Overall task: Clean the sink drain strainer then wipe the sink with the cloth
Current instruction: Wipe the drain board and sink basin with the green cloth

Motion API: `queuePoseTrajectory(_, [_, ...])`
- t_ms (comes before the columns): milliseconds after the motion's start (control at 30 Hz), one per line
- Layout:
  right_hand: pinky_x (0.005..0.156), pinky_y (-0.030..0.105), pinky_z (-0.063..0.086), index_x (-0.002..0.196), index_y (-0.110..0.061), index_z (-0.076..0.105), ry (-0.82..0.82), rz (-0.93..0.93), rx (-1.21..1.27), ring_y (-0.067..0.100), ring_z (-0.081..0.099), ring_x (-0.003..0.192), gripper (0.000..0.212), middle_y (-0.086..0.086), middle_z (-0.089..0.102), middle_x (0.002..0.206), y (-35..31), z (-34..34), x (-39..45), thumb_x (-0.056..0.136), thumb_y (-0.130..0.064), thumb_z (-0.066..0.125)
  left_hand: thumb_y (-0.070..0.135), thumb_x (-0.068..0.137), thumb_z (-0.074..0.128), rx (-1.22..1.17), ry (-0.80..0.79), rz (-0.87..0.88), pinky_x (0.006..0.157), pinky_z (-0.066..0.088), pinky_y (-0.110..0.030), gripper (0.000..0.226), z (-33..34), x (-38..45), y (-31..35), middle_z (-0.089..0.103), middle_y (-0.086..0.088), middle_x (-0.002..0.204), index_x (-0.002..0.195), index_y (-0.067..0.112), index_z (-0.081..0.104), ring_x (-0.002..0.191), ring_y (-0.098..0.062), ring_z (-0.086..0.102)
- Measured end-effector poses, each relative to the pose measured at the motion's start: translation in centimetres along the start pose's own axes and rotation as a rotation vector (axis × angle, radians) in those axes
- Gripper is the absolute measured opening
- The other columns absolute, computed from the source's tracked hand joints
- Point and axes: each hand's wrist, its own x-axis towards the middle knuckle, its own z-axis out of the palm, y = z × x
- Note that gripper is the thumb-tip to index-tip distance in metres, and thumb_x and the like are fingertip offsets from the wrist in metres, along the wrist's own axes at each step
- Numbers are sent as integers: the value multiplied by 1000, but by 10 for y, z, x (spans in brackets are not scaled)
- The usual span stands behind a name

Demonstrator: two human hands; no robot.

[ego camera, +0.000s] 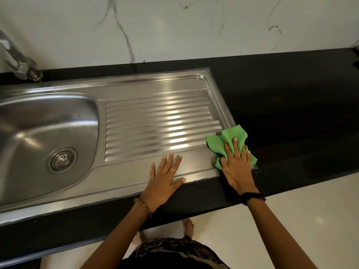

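At the right of the frame, the right hand (236, 167) presses flat on the green cloth (226, 141), straddling the drainboard (155, 117) corner and black counter (291, 113). The left hand (165, 181) rests open, holding nothing. The strainer (62, 160) sits seated at lower left, apparently clean. Risk: 1 bunched cloth skips grooves, or grit gets swept off the edge.

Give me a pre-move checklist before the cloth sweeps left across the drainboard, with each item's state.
1. Right hand pressed flat on green cloth: ok.
2. Cloth at the drainboard's right edge, partly on the black counter: ok.
3. Ribs free of objects: ok.
4. Left hand off the wiping path: not ok, it rests on the front rim.
5. Strainer seated in the drain: ok.
6. Cloth damp: cannot tell.
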Motion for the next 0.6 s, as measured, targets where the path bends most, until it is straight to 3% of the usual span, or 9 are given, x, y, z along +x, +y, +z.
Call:
queuePoseTrajectory(233, [118,44,-3,148,-23,15,-87,-79,-72,30,8,146,53,7,4,159,-58,18,-36,98,-35,27,55,90,38,58,140,-14,110,-21,-36,73,-17,-25,-60,-25,11,149,136,39,-17,136,-10,-28])
queuePoseTrajectory(333, [117,43,-9,148,-28,15,-146,-271,-42,31,0,146,53,5,3,159,-113,32,-48,97,-38,26,61,84,40,67,182,-75,110,-19,-37,81,-26,-41,-90,-23,14,148,137,39,-17,135,-9,-27])
queuePoseTrajectory(467, [117,45,-7,145,-28,25,-228,-531,-32,29,4,146,50,0,9,159,-196,54,-53,96,-40,29,90,59,15,86,213,-196,111,-16,-41,105,-44,-62,-122,-23,13,146,143,32,-12,134,-9,-24])
queuePoseTrajectory(600, [119,43,-1,144,-30,28,-196,-480,30,20,8,147,47,-6,7,158,-194,62,-44,97,-36,29,98,39,-4,84,193,-264,110,-17,-42,121,-58,-82,-154,-29,10,142,139,32,-21,133,-11,-27])
